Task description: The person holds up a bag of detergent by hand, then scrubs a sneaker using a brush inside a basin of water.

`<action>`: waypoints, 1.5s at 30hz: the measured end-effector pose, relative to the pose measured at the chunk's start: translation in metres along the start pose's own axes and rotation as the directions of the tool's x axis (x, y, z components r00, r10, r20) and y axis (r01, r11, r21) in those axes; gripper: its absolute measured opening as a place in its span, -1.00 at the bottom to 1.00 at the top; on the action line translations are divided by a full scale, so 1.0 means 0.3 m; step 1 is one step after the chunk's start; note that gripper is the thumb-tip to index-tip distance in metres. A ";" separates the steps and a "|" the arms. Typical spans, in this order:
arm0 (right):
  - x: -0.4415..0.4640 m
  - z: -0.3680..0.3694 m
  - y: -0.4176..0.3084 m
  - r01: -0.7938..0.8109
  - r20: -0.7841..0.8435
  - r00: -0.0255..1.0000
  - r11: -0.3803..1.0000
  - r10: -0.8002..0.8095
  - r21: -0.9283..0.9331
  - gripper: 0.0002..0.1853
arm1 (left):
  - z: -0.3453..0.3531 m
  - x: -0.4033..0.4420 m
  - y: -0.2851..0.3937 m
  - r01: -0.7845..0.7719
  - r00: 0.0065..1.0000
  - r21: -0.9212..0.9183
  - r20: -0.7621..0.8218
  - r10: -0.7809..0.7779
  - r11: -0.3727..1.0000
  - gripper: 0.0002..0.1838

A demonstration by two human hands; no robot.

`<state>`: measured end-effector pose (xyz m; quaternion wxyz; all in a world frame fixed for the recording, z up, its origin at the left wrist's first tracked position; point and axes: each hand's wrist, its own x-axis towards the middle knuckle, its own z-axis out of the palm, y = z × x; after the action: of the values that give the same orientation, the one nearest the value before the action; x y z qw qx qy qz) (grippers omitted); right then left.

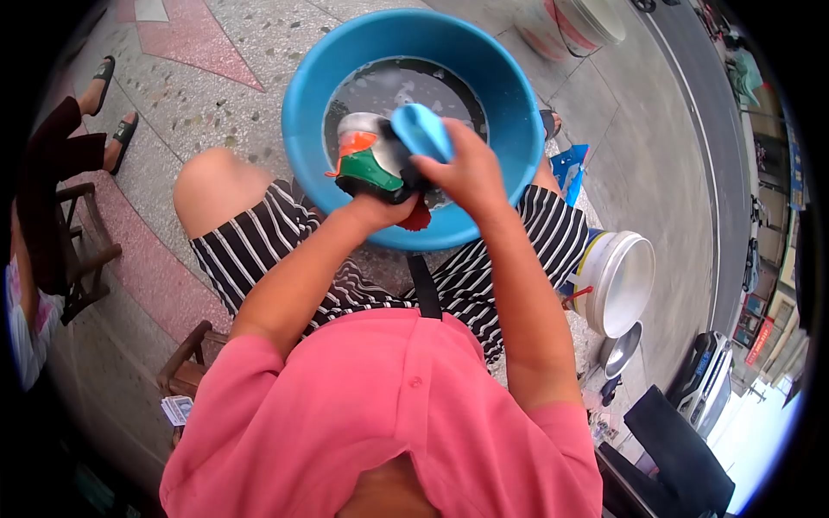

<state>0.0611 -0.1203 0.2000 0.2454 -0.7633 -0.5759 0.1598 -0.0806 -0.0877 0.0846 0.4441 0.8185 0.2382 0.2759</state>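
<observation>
My left hand [385, 211] is closed round the underside of a shoe [373, 166] with green, orange, white and black parts, held tilted over the near side of a blue basin [302, 129]. A light-blue oval scrub brush [421, 131] is in my right hand [469, 169], with fingers wrapped on its near end, against or very close to the shoe; its bristles are hidden. Grey, sudsy water [406, 82] lies in the basin below. Something dark red [417, 216] shows beneath the shoe, near my left hand.
A white bucket [628, 285] stands right of my knee, with a metal bowl [621, 350] beside it. Another bucket [574, 26] is beyond the basin. At left, a person in dark trousers [52, 164] sits by a wooden chair [91, 242].
</observation>
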 end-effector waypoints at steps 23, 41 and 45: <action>-0.035 -0.108 0.214 -0.270 0.015 0.847 0.406 0.531 0.873 -0.39 | -0.006 0.048 -0.043 -0.054 0.964 0.400 -0.217 0.152 0.915 -0.86; -0.127 0.135 -0.030 -0.127 -0.112 0.971 0.848 0.213 0.514 -0.35 | -0.161 0.133 0.133 0.228 0.739 -0.898 0.412 -0.533 -0.377 -0.29; -0.118 0.163 -0.025 0.011 -0.202 0.979 0.973 0.037 0.230 -0.35 | -0.137 0.110 0.085 0.205 0.778 -0.928 0.347 -0.524 -0.311 -0.49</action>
<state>0.0193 -0.1432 0.1624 0.3888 -0.7459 -0.5202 0.1476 -0.0799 -0.0549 0.1330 0.9282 0.0366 0.2376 0.2841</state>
